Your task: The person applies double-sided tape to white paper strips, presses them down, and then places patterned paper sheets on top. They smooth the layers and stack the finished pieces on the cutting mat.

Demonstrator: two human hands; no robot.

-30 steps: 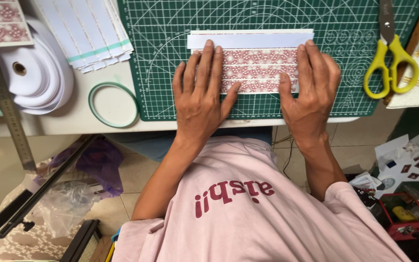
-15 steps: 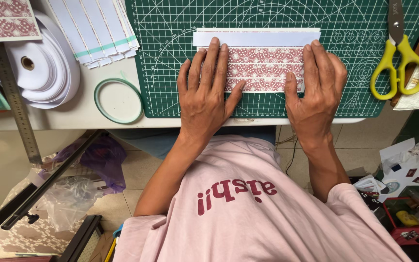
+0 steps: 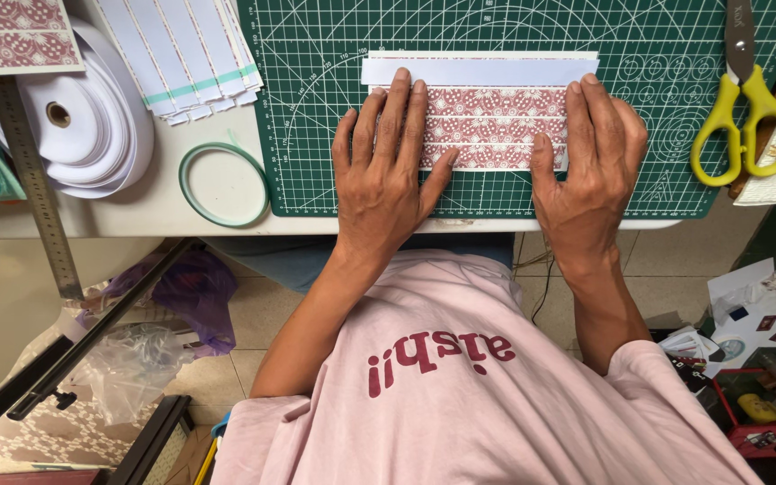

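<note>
**Operator:** Both hands lie flat and spread, palms down. My left hand point(image 3: 386, 171) presses the left end of the patterned paper strip piece point(image 3: 492, 127), and my right hand point(image 3: 588, 166) presses the right end. Nothing is pinched.

**Observer:** Where does it sit?

**Operator:** On the green cutting mat point(image 3: 316, 135), near the counter point(image 3: 136, 216) edge closest to me. Its red-and-white printed bands show between my hands, and a plain white strip point(image 3: 482, 71) lies along its far edge, touching my fingertips.

**Observer:** How would it handle?

**Operator:** I judge it light and thin, card or paper, easily creased, and likely to slide on the mat unless weighted. I would hold it by flat pressure at both ends, or lift it by a short edge, never by the middle.

**Observer:** And further out?

**Operator:** A green tape ring point(image 3: 224, 183) sits left of the mat, with white tape rolls point(image 3: 83, 135) beyond it and stacked white strips point(image 3: 186, 56) behind. Yellow-handled scissors point(image 3: 745, 117) lie far right.
</note>
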